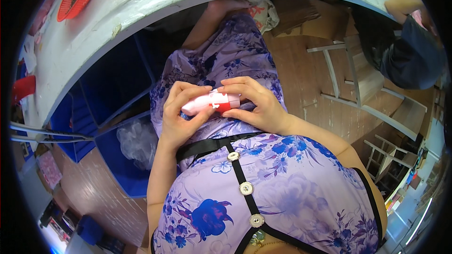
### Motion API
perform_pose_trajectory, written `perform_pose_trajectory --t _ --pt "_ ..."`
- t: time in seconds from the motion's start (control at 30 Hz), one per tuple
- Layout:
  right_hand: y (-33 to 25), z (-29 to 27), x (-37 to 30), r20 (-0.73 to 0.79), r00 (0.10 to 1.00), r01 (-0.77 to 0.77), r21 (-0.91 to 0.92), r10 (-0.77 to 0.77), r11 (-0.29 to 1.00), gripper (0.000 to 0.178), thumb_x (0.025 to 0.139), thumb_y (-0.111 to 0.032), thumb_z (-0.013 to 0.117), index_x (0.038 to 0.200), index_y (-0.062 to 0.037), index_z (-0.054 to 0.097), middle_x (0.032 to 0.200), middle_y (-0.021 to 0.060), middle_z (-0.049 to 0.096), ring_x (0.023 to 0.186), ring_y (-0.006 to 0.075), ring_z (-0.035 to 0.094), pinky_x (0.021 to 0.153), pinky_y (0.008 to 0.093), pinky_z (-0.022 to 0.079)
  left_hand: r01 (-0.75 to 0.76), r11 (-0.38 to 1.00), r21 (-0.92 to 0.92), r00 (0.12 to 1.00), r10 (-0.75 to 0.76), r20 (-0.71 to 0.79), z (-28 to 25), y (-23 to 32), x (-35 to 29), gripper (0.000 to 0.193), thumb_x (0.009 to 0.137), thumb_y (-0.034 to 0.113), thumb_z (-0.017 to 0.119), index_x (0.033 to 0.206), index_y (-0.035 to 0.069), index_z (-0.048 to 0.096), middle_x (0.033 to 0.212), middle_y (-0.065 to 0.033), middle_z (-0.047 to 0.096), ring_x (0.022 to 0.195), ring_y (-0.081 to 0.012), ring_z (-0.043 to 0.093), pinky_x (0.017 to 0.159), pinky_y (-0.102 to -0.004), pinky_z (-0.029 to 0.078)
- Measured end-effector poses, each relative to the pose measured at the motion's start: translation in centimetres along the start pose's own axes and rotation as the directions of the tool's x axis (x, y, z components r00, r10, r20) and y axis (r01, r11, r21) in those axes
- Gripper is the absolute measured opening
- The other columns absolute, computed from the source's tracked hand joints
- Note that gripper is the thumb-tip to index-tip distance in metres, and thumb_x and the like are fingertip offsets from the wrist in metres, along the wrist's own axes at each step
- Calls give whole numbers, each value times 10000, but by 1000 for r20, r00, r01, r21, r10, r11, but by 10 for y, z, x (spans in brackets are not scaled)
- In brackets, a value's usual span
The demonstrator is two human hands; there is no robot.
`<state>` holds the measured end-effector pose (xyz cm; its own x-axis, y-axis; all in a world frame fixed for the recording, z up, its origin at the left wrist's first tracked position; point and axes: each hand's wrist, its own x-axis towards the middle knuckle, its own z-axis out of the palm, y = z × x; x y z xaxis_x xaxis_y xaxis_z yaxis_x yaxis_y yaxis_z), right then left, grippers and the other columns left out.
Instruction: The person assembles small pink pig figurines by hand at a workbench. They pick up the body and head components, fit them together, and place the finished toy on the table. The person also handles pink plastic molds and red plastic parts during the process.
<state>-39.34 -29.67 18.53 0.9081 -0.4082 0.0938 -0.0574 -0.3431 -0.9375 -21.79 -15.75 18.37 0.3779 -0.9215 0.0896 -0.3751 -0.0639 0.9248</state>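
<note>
No words, numbers or signs can be read. The white bag (264,15) beneath the table (155,11) bears bold red marks, but its folds leave it unclear whether they are letters or a pattern. On the pink piece (200,105), the red band (223,107) carries small white shapes, too small to make out. The bright-coloured items (396,199) at the lower right are too blurred to read.

Left hand (181,107) beside right hand (262,105), both curled
</note>
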Motion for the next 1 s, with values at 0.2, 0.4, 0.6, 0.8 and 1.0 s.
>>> perform_pose_trajectory --t 0.2,0.4,0.6,0.8,1.0 --pt "1 -1 0 54 998 -44 76 40 996 552 757 -53 750 1265 -94 538 1381 147 392 1167 252 522 885 313 527 -3 1000 -11 999 3 45 10 0 -11 425 625 34 796 1032 26 675 992 -110 613 909 -219 605 788 -307 481" --pt "6 -1 -3 66 998 23 16 -24 1000 500 742 4 736 1205 -98 578 1377 155 387 1172 260 521 947 343 480 -135 988 81 991 136 -8 11 -2 -14 432 648 39 780 1067 64 679 980 -101 614 877 -229 637 750 -308 516" --pt "9 1 -3 42 998 50 80 -53 996 453 729 26 733 1144 -95 598 1349 162 421 1135 275 532 950 353 461 -153 980 128 987 158 -30 13 2 -14 428 639 36 781 1053 67 678 993 -110 614 885 -246 638 750 -321 525" --pt "6 2 -2 0 993 115 59 -116 992 436 714 43 735 1105 -86 593 1277 162 495 1143 289 523 945 349 460 -236 955 182 966 251 -64 14 -1 -19 479 593 -32 770 1047 52 642 1058 -150 614 936 -272 623 789 -332 514" --pt "9 2 -2 2 989 145 43 -146 988 481 702 55 734 1130 -93 571 1292 176 487 1151 296 520 950 353 459 -271 943 192 955 288 -66 15 -5 -21 511 578 -14 796 1055 52 626 1060 -161 612 939 -288 620 784 -343 518"
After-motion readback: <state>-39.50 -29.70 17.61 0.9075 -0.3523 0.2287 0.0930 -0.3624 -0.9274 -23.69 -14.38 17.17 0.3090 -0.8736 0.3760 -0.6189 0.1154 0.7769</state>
